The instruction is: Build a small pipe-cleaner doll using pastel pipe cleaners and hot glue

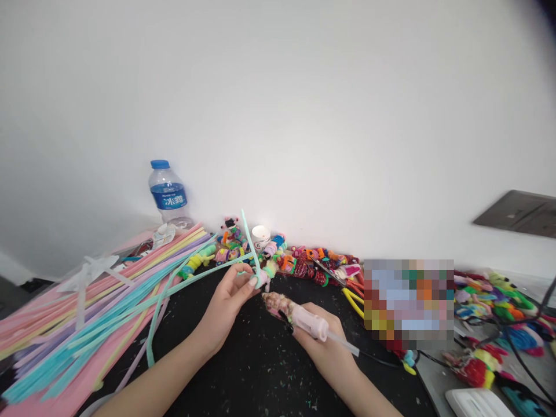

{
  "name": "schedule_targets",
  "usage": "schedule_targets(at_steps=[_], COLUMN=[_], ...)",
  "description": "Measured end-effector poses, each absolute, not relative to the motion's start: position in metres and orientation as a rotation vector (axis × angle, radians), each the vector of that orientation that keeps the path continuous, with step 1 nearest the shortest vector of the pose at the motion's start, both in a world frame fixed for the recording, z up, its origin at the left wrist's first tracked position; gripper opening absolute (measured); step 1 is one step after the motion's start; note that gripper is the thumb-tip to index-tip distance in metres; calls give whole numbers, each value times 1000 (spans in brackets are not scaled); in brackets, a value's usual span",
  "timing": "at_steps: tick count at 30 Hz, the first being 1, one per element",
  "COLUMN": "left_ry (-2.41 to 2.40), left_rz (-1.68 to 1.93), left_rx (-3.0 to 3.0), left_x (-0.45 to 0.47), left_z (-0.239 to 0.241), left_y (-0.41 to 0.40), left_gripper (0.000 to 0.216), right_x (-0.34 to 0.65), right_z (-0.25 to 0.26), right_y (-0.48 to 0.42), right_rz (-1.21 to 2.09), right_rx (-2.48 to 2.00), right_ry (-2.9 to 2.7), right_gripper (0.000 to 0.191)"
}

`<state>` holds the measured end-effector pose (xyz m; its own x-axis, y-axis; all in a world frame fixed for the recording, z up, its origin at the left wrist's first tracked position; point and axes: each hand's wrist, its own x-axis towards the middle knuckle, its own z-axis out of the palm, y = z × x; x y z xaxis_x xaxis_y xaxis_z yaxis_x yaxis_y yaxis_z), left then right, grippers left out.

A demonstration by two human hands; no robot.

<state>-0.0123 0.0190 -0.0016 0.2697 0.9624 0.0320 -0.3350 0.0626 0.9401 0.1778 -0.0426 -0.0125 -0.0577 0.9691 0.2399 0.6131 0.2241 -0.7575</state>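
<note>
My left hand (pixel 238 285) pinches a small pipe-cleaner figure (pixel 264 277) in pale pink, mint and yellow-green. A mint pipe cleaner (pixel 249 238) sticks up from it, bent near the figure. My right hand (pixel 324 339) is wrapped round a hot glue gun (pixel 309 323) with a pale pink body and a stained, crusted front. A clear glue stick (pixel 346 343) juts out of its rear. The gun's nozzle points up and left and sits just below the figure; whether they touch I cannot tell.
Loose pastel pipe cleaners (pixel 113 313) are heaped at the left, before a water bottle (pixel 168 194). Along the wall lie finished pipe-cleaner pieces (pixel 299 260), a paper cup (pixel 261 236) and scissors (pixel 328 271). Black cables (pixel 512 324) and more pieces crowd the right; scraps litter the black mat (pixel 256 365).
</note>
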Motion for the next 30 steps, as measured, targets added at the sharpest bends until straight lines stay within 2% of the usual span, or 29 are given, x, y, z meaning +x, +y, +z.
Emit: schedule_targets(at_steps=[4,8,17,20,24,30], left_ry=[941,991,873,845,749,600], left_rz=[1304,1306,1108,1053,938,749], left_rx=[1166,1305,1525,1638,1872,2011], left_x=[-15,-15,-11,-11,-11,-8], left_z=[-5,-5,-3,-4,-2,4], left_y=[22,21,10,8,5,-2], left_gripper=[15,12,6,9,11,16], right_x=[182,183,177,178,178,174], right_z=[-15,-12,-14,-10,-4,-6], right_y=[-45,-47,-46,-47,-53,-58], right_rz=[321,57,-138,-106,49,130], right_rx=[-1564,-1670,-1876,-1822,-1514,-1286], right_ry=[-1836,-1970,-1971,-1943,-1947,-1904], right_gripper=[19,33,50,48,42,22])
